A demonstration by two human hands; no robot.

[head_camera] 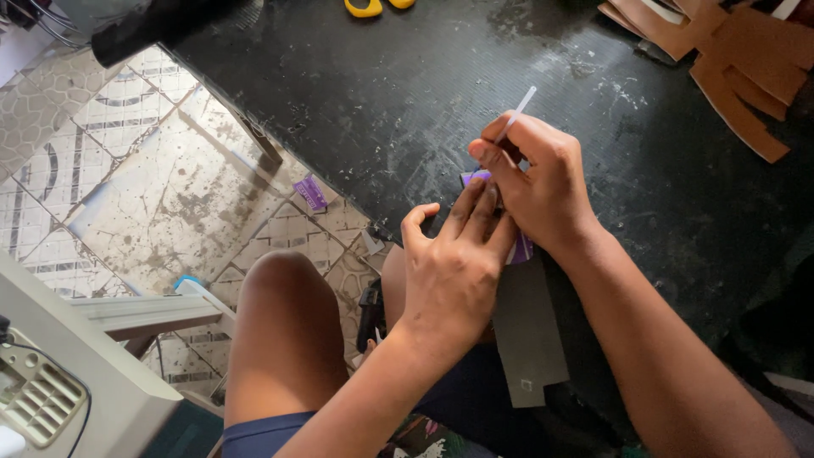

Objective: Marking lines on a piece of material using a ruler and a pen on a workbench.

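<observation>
While the black worktable fills most of the view, a grey card template lies at its near edge, its long axis running from the person's lap away toward the hands. On its far end, a small purple piece peeks out. The left hand lies palm down, fingers pressed together and flat on the piece. The right hand arches over it, fingertips pinching a thin white pen that slants up and away to the right.
</observation>
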